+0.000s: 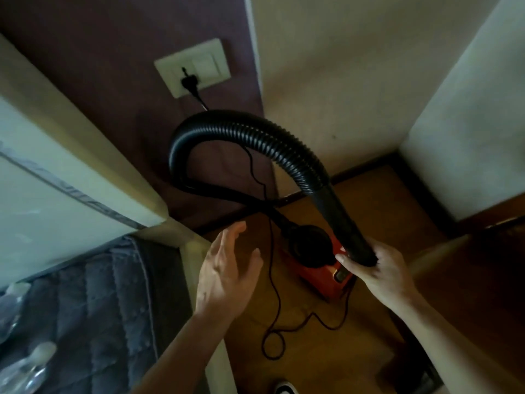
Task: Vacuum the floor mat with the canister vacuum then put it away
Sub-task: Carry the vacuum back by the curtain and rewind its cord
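Wood floor in a tight corner, cream walls, bed on your left. Red canister vacuum sits on the floor just below and between your hands, nearer the right one. Black hose leaves its top, loops up and left, arcs back down to your right. Your right hand is closed around the hose's smooth end tube, long axis running up-left to down-right, open tip at your palm. Your left hand is spread wide, holding nothing, palm turned toward the canister, just left of it. Thin cord runs from canister across the floor and up to a plug seated in the wall socket. Floor mat isn't visible. Grey quilted bedding at lower left. Likely next: left hand goes to the canister or hose, a short reach right.
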